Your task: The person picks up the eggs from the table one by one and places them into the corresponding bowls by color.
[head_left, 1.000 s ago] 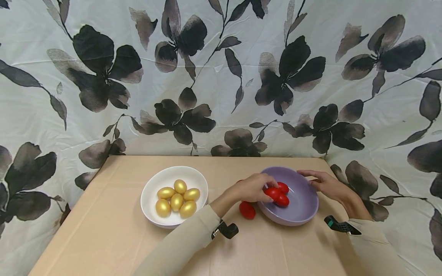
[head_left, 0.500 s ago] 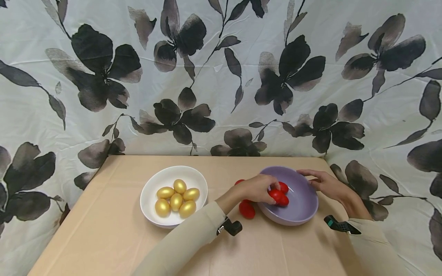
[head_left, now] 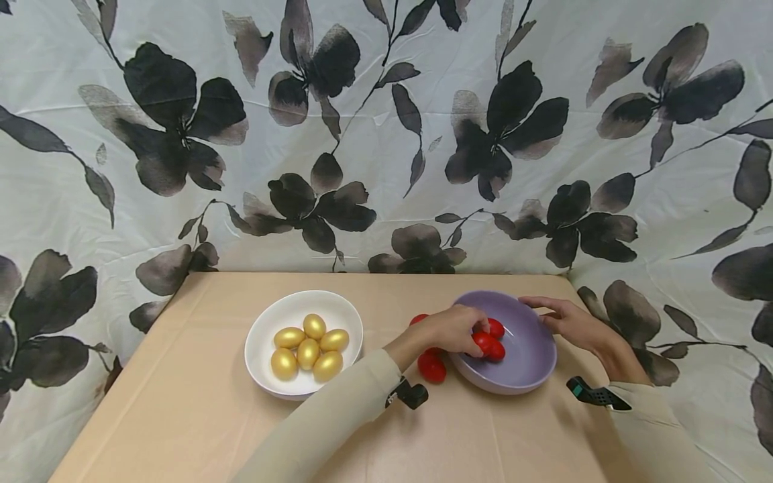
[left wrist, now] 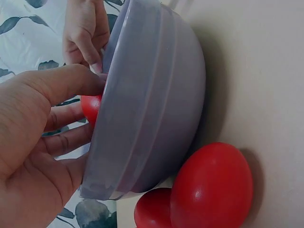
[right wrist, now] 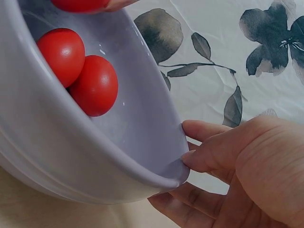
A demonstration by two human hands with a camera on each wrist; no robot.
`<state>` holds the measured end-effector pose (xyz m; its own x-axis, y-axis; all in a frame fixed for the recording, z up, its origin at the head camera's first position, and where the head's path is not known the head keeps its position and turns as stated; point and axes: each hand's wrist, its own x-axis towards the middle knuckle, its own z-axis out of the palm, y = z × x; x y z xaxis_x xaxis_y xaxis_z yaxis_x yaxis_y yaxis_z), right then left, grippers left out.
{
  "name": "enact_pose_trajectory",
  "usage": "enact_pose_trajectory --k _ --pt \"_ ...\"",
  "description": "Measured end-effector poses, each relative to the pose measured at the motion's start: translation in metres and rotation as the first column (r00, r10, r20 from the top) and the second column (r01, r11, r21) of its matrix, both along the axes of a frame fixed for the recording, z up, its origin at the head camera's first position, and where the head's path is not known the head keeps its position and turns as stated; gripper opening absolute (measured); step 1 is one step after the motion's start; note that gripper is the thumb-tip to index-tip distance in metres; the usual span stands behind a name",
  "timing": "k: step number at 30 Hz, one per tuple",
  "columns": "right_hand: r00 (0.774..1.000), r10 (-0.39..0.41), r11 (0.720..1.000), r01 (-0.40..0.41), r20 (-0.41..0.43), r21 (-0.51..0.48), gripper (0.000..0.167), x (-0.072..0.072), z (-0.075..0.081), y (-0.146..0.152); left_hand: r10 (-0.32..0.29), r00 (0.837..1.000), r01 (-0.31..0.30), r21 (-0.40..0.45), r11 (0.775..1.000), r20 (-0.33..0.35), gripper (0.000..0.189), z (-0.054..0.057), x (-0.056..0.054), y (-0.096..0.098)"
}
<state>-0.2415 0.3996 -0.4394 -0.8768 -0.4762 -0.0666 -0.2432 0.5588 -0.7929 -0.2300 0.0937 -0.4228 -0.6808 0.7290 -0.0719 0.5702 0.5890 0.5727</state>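
Note:
In the left wrist view, my left hand [left wrist: 42, 128] reaches over the rim of a purple bowl [left wrist: 142, 104], thumb and fingers curled round a red egg [left wrist: 90, 108] that the rim partly hides. More red eggs [right wrist: 95, 85] lie at the bottom of the bowl, against its side nearest the left hand. At the opposite rim, my right hand [right wrist: 247, 171] holds the bowl, with thumb and index fingertips on the edge and other fingers lower, outside it. Beside the bowl's left wall, a red egg [head_left: 432, 367] rests on the table, with others partly covered by the left forearm and hand.
A white bowl [head_left: 256, 365] with several gold eggs [head_left: 308, 353] stands on the left of the beige table [head_left: 181, 409]. Behind the table hangs a cloth [head_left: 386, 147] printed with dark flowers. The left sleeve [head_left: 326, 422] crosses the table in front of the white bowl.
My left hand has shifted slightly to the right, deeper over the purple bowl, uncovering more of a red egg behind the wrist. The right hand and both bowls look unmoved.

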Motion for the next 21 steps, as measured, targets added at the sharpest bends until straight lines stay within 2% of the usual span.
enact_pose_trajectory --k 3,10,21 --pt "1.000 -0.003 1.000 0.003 0.008 -0.003 0.054 -0.001 -0.001 0.001 -0.004 1.000 0.004 -0.024 1.000 -0.013 0.034 -0.001 -0.001 0.002" --pt "1.000 0.004 1.000 -0.004 0.001 0.013 0.055 -0.002 -0.002 0.003 -0.065 0.997 0.061 -0.094 0.994 -0.043 0.027 -0.004 -0.002 0.008" --pt "1.000 0.002 1.000 -0.002 -0.006 0.014 0.055 -0.002 -0.001 0.001 -0.048 0.995 0.030 -0.197 0.980 -0.087 0.024 -0.002 0.004 0.013"
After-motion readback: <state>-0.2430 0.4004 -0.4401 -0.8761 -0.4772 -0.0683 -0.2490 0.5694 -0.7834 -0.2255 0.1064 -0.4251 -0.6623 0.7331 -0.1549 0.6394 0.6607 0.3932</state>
